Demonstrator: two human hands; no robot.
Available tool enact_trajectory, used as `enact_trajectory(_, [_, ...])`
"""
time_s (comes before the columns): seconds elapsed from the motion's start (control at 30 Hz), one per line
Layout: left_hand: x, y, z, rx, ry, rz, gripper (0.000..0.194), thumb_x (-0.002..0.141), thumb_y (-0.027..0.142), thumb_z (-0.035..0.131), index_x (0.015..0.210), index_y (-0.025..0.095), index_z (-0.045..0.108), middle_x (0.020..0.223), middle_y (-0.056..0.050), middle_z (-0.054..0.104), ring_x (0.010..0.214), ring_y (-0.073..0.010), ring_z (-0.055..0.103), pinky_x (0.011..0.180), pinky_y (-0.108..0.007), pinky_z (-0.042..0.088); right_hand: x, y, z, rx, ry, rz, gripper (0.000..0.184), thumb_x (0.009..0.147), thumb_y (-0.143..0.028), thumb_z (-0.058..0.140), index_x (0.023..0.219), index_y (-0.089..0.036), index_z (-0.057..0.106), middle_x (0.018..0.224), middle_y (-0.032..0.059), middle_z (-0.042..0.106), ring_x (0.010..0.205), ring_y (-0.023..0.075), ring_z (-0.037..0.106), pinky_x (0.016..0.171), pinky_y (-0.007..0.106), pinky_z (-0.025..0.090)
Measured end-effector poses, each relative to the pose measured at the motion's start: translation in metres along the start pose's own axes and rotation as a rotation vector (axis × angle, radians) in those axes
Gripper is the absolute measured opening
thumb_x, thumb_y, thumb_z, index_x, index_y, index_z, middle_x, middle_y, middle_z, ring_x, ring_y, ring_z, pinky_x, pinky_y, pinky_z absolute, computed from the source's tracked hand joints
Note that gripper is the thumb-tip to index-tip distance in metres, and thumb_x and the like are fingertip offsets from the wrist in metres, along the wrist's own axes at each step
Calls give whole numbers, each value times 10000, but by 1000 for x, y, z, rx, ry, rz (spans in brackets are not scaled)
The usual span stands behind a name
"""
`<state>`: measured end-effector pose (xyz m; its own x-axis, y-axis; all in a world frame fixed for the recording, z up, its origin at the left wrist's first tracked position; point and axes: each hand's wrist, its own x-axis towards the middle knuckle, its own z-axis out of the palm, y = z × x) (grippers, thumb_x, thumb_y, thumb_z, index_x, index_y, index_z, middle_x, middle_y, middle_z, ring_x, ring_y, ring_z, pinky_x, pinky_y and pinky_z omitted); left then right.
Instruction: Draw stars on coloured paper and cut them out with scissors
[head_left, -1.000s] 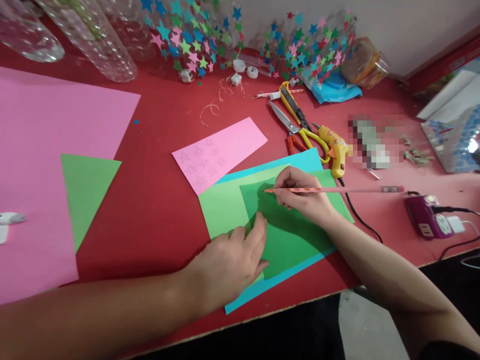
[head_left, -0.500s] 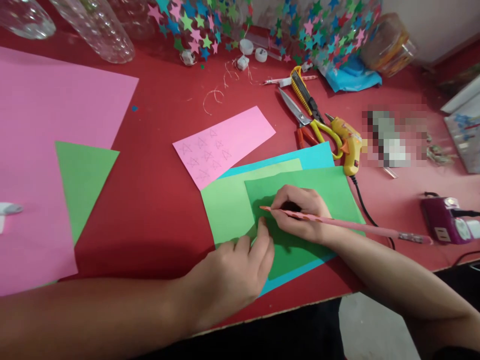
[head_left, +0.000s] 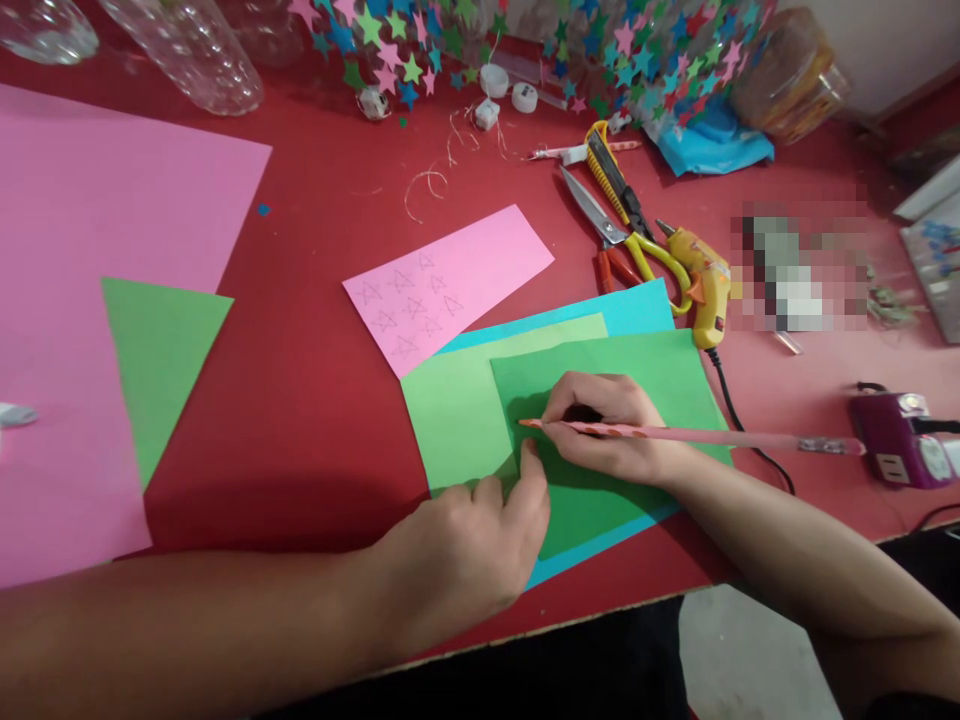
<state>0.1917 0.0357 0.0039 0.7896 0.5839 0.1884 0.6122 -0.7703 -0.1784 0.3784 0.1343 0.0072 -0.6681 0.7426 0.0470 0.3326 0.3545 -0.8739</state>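
Note:
My right hand pinches a pink pencil, its tip at the left part of a dark green paper. No mark shows clearly at the tip. My left hand rests on the papers' lower left, fingers stretched out and pressing, the index fingertip just below the pencil tip. Under the dark green sheet lie a light green paper and a blue paper. Above them, a pink paper strip bears several pencil-drawn stars.
Scissors, a yellow box cutter and a yellow glue gun lie behind the papers. Large pink sheets and a green piece are at left. Star-covered clear bottles line the back. A purple power adapter sits right.
The pencil's rear end has swung up slightly, and its tip has dropped a little on the dark green paper. My left hand stays nearly in place; the whole view has shifted slightly.

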Motion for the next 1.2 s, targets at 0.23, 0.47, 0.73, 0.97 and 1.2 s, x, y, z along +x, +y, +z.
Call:
enact_trajectory(0.23, [1, 2, 0, -11, 10, 0, 318, 840, 172, 582, 1103, 22, 678, 1137, -231, 691, 477, -136, 577, 340, -238, 422, -1, -2, 3, -36, 52, 57, 132, 778, -113, 578, 679, -192, 540, 569, -58, 524, 463, 47, 401, 417, 187, 298])
enact_trajectory(0.47, [2, 0, -2, -3, 2, -20, 320, 839, 170, 588, 1111, 29, 678, 1132, -221, 697, 459, -131, 559, 335, -242, 420, 0, -3, 5, -59, 112, 130, 135, 789, -155, 582, 678, -201, 521, 567, -55, 507, 464, 56, 380, 430, 205, 288])
enact_trajectory(0.73, [2, 2, 2, -15, 39, -30, 306, 834, 167, 597, 1084, 12, 680, 1107, -233, 702, 489, -150, 596, 344, -247, 434, -3, -1, 9, -64, 159, 156, 133, 807, -184, 592, 703, -207, 512, 559, -64, 486, 463, 57, 364, 441, 212, 284])
enact_trajectory(0.97, [0, 3, 2, -31, 33, -41, 309, 836, 160, 595, 1103, 23, 671, 1127, -223, 697, 498, -151, 603, 341, -250, 431, -3, -1, 9, -82, 159, 151, 128, 794, -158, 588, 700, -200, 512, 566, -66, 488, 476, 51, 373, 436, 196, 284])
enact_trajectory(1.2, [-1, 5, 4, -23, 14, -30, 306, 860, 155, 569, 1114, 7, 653, 1156, -244, 678, 521, -157, 609, 353, -259, 395, -4, -1, 7, -118, 125, 102, 143, 732, -97, 548, 664, -201, 477, 562, -63, 476, 485, 55, 382, 453, 191, 312])
